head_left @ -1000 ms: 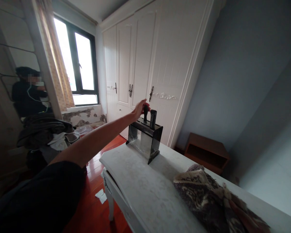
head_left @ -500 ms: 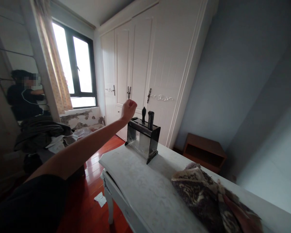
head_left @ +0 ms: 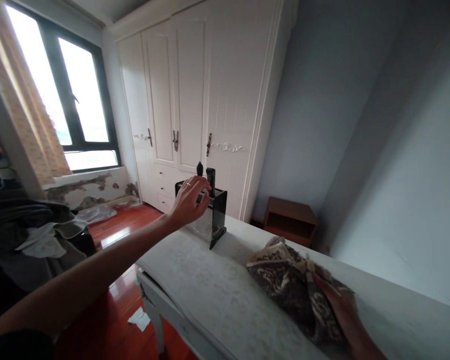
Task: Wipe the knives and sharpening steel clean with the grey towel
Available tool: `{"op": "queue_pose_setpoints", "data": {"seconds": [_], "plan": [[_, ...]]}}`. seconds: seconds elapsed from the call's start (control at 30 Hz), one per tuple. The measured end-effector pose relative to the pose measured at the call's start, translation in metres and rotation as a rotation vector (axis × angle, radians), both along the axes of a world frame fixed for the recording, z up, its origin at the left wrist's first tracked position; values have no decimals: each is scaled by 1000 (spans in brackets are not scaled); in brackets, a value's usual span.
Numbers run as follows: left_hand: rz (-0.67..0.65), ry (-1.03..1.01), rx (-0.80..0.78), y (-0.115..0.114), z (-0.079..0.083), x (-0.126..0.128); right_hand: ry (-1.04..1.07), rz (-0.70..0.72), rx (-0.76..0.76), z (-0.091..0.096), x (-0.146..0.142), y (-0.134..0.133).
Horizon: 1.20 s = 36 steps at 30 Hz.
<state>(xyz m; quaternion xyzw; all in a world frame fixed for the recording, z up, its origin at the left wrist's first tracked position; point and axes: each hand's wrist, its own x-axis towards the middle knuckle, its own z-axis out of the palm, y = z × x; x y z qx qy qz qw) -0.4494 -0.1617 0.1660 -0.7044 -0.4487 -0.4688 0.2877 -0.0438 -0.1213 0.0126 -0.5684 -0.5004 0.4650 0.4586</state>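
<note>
My left hand (head_left: 189, 201) reaches over a knife holder (head_left: 219, 207), its fingers curved and apart. The fingertips are right by a black handle (head_left: 210, 181); whether they touch it I cannot tell. A second, rounder black handle (head_left: 200, 169) rises beside it. The holder has a black frame with see-through sides and stands upright on the white table (head_left: 210, 285). At the right, my right hand (head_left: 341, 305) grips a bunched brown and cream patterned cloth (head_left: 285, 280) on the tabletop. Folds of the cloth partly hide its fingers.
A white wardrobe (head_left: 230, 100) stands behind the table, with a low brown nightstand (head_left: 290, 220) to its right. Dark clothes (head_left: 26, 225) are heaped at the left. A scrap of white paper (head_left: 139, 318) lies on the red floor by the table leg.
My left hand was closed above the holder's left end; it has come down and opened beside the handles. The view has turned right. My right hand stays at the cloth.
</note>
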Motion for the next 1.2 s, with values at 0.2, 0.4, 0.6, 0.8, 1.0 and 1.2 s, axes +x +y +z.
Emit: {"op": "queue_pose_setpoints", "data": {"seconds": [0.2,0.4,0.6,0.8,1.0,1.2], "plan": [[-176,60,-135,-7,-46,43,221,21,-71,4,-7,-7],[-315,188,-447,-2,-97,93,431,80,-165,8,-8,-8],[-387,258,-633,12,-124,140,558,109,-245,10,-7,-9],[-372,153,-793,45,-140,159,658,89,-348,19,-8,-11],[-224,-49,-811,63,-155,157,687,77,-335,22,-3,-6],[-210,-256,-890,74,-161,154,617,-16,-279,17,16,6]]}}
